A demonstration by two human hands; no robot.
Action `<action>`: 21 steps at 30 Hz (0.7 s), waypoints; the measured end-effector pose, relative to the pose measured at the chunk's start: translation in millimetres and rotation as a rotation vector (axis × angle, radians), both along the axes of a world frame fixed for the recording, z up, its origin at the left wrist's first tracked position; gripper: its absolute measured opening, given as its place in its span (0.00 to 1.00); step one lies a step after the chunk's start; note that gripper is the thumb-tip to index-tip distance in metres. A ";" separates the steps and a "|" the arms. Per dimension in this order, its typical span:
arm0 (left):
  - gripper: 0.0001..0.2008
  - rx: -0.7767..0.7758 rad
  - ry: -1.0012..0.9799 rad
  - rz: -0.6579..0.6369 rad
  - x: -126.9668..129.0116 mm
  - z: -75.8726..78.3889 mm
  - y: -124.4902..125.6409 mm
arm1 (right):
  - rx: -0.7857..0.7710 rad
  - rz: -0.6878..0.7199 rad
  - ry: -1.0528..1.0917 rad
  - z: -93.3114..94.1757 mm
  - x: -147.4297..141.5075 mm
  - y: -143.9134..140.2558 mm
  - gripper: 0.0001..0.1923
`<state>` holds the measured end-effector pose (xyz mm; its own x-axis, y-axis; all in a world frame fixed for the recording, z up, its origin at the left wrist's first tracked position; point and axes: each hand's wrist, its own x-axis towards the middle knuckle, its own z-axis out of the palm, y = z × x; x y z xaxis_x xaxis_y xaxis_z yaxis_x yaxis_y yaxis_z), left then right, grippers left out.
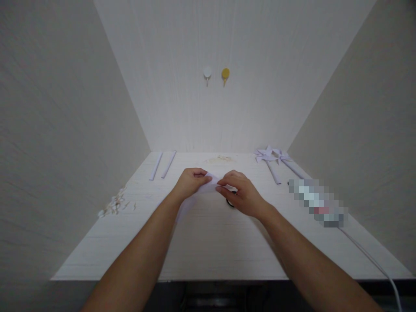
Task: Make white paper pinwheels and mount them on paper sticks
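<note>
Above the middle of the table, a piece of pale white paper (208,187) is held between both of my hands. My left hand (191,183) pinches its left side between thumb and fingers. The thumb and fingertips of my right hand (242,193) close on its right side. Behind my right hand lies a dark-rimmed round thing (230,203), mostly covered, so its kind is unclear. Another pale sheet of paper (186,209) lies on the table beside my left forearm, partly hidden by it.
Two rolled paper tubes (168,164) lie at the back left of the white table (214,242). Paper pinwheels (267,154) on tubes rest at the back right. Small scraps (114,203) are heaped along the left edge. A blurred-out object (316,203) with a white cable (367,253) lies right.
</note>
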<state>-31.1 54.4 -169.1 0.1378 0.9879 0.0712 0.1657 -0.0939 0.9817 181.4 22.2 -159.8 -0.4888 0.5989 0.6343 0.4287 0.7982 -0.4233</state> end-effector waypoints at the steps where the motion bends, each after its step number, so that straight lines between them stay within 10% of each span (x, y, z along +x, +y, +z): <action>1: 0.15 0.012 -0.001 -0.014 0.6 0.6 -0.7 | -0.008 -0.024 -0.008 -1.1 0.1 0.6 0.07; 21: 0.11 0.037 0.030 -0.212 2.7 11.3 -7.2 | -0.107 -0.116 0.032 -6.2 1.5 4.9 0.10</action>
